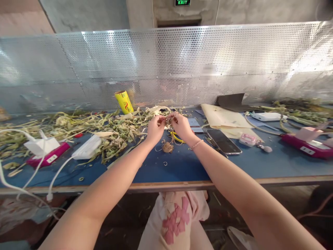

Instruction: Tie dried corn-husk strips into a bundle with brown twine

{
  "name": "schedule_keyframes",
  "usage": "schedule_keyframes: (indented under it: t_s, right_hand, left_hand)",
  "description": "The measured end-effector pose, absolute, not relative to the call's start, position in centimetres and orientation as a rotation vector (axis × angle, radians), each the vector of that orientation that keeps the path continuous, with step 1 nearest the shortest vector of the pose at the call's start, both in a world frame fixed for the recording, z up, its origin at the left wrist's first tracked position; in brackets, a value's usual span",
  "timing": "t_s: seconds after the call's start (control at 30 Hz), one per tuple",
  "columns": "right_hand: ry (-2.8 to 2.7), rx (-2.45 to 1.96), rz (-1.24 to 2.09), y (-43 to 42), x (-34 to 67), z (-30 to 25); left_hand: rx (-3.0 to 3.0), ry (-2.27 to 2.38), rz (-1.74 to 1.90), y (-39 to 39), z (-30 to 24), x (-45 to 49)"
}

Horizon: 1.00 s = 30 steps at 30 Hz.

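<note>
My left hand (155, 129) and my right hand (181, 125) meet over the blue table, fingertips pinched close together. Something small seems to be between them, too small to name. A pink bead bracelet (197, 144) circles my right wrist. Just below the hands lies a small ball of brown twine (167, 147) with loose strands. A yellow loop (177, 137), partly covered by my right hand, rests behind it. To the left of my left hand spreads a heap of dried leaves and stalks (114, 135).
A yellow tube (124, 102) stands tilted at the back. Right of my hands lie a dark-screened phone (224, 141), a pink earphone case (247, 139) and tan paper (218, 116). Magenta power strips (48, 155) with white cables sit at both sides. A perforated metal panel (177, 62) closes the back.
</note>
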State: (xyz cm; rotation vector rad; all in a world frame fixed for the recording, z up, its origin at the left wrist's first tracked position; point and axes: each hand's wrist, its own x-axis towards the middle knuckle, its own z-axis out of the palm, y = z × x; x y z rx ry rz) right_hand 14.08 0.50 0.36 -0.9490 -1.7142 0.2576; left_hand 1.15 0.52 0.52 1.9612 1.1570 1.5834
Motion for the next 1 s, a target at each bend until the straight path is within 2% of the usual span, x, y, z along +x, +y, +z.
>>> schedule_keyframes:
  t_s: [0.27,0.5,0.87,1.0]
  right_hand:
    - [-1.799,-0.878,0.124,0.7,14.1,0.0]
    - [-1.853,-0.869,0.160,1.2,13.8,-0.5]
    - [-1.808,-0.940,0.226,1.3,13.9,-0.7]
    - [-1.722,-0.982,0.343,1.2,13.8,-0.5]
  left_hand:
    - [1.728,1.157,1.375,0.5,0.9,1.0]
    - [1.508,1.040,1.158,1.1,1.0,0.0]
    - [1.344,1.015,1.123,0.7,1.3,0.1]
    - [1.369,1.020,1.149,1.0,0.9,0.2]
